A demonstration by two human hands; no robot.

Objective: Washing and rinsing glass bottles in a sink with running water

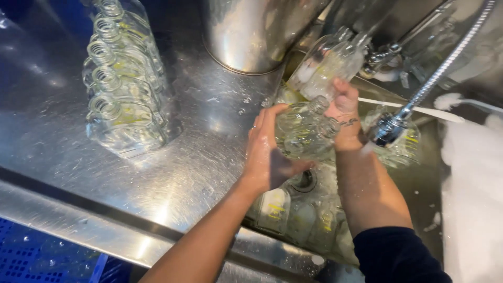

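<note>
Over the sink, my left hand wraps around the side of a clear glass bottle that lies tilted, neck pointing up right. My right hand grips the necks of two more clear glass bottles that point up and away, and it also touches the neck of the tilted bottle. Both hands are wet. Several more clear bottles with yellow print lie in the sink below the hands.
A row of several washed clear bottles lies on the wet steel counter at left. A large steel pot stands behind. A flexible spray hose head hangs at right, beside white foam. A blue crate sits below left.
</note>
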